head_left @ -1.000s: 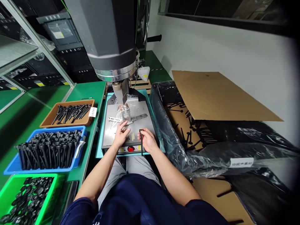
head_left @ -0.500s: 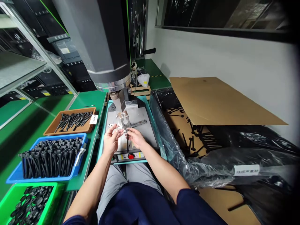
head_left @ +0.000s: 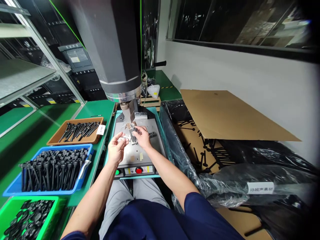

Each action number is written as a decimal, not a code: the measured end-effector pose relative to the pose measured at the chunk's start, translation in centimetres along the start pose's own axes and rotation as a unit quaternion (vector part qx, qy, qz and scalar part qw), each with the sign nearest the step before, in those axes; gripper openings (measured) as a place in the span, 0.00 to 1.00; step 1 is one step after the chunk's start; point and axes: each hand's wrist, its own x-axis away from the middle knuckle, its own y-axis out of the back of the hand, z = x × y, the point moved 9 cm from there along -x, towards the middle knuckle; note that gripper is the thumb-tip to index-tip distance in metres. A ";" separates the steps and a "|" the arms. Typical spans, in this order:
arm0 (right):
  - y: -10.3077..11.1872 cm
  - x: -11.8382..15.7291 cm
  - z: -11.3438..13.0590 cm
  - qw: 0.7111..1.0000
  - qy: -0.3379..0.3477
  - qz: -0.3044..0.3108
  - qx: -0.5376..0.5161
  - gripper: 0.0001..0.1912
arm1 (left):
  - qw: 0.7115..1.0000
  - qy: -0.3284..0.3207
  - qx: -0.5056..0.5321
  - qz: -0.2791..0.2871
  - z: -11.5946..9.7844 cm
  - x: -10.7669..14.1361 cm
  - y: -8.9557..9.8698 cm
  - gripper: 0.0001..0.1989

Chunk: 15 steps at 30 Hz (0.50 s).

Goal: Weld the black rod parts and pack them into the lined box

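The metal fixture (head_left: 133, 136) stands on the machine's grey base plate (head_left: 127, 155), under the pale metal horn (head_left: 128, 111). My right hand (head_left: 142, 136) is at the fixture's right side, its fingers closed on a small black part (head_left: 135, 129) at the top of the fixture. Left of the fixture is my left hand (head_left: 117, 148), with thumb and fingertips bent close together; whether anything small lies between them is too small to tell. A red button (head_left: 139, 170) and a green button (head_left: 117, 172) show on the front panel.
Left on the green table are an orange tray (head_left: 51, 137) and a blue tray (head_left: 11, 190) of black rods, and a green bin (head_left: 58, 208) of black parts. At the right, a plastic-lined box (head_left: 185, 166) holds black rods, partly under a cardboard sheet (head_left: 237, 115).
My right hand has moved up and slightly left to the fixture's top. The black rod that hung upright in front of the fixture no longer shows there. The view has tilted slightly.
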 end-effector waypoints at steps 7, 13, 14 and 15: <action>-0.6 -2.2 1.5 0.999 0.028 -0.025 0.013 0.12 | 1.000 -0.013 -0.003 0.006 -0.4 -0.6 -0.4 0.27; -1.8 -4.3 -0.2 0.998 -0.065 -0.004 0.011 0.14 | 1.000 -0.007 0.010 0.003 -0.4 -1.0 -0.5 0.28; -2.0 -4.4 -0.4 0.997 -0.075 0.013 0.004 0.15 | 1.000 -0.009 0.007 0.003 -0.3 -1.0 -0.4 0.28; -2.1 -4.5 -0.4 0.996 -0.078 0.030 -0.005 0.16 | 1.000 -0.010 0.004 0.004 -0.3 -1.1 -0.3 0.28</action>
